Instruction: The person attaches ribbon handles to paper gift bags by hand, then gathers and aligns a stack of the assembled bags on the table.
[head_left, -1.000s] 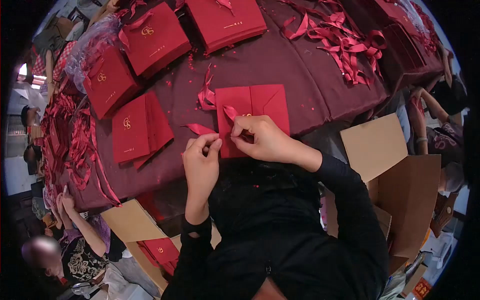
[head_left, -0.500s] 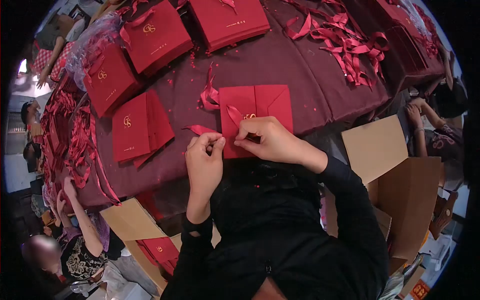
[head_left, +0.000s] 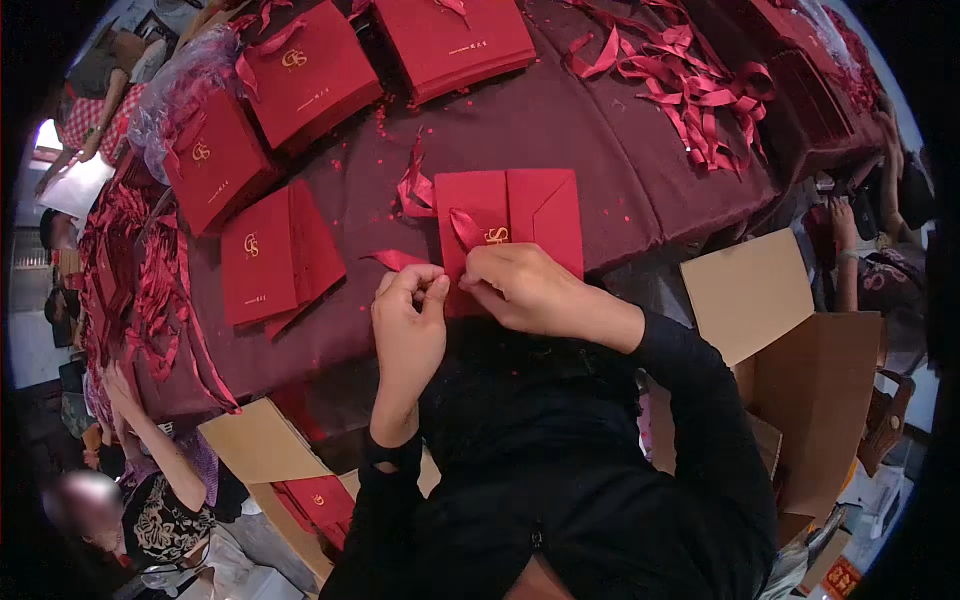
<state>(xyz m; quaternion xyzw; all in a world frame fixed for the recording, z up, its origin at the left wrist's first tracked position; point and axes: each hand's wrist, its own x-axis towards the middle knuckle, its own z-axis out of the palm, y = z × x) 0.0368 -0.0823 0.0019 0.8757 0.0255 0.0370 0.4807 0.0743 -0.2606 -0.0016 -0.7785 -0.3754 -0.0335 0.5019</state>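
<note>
A red paper bag [head_left: 545, 205] with gold lettering lies flat at the table's front edge, a flap fold visible on its right half. Loops of red ribbon [head_left: 416, 190] stick out from its left side, and a ribbon end [head_left: 462, 228] rests on its face. My left hand [head_left: 410, 325] pinches a red ribbon [head_left: 395, 260] just off the bag's lower left edge. Over the lower part of the bag is my right hand [head_left: 545, 295], thumb and fingers pressed together close to the left fingertips. What my right fingers hold is hidden.
Stacks of red bags [head_left: 312, 75] stand at the back and left. Loose ribbons lie in a heap [head_left: 705, 95] at back right and a bundle [head_left: 150, 290] at far left. Open cardboard boxes [head_left: 815, 400] flank me. Other people work at both sides.
My right hand has shifted slightly left and down, closer to my left fingertips, uncovering more of the bag's right side. My left hand stays nearly still. A co-worker's arm at left has moved.
</note>
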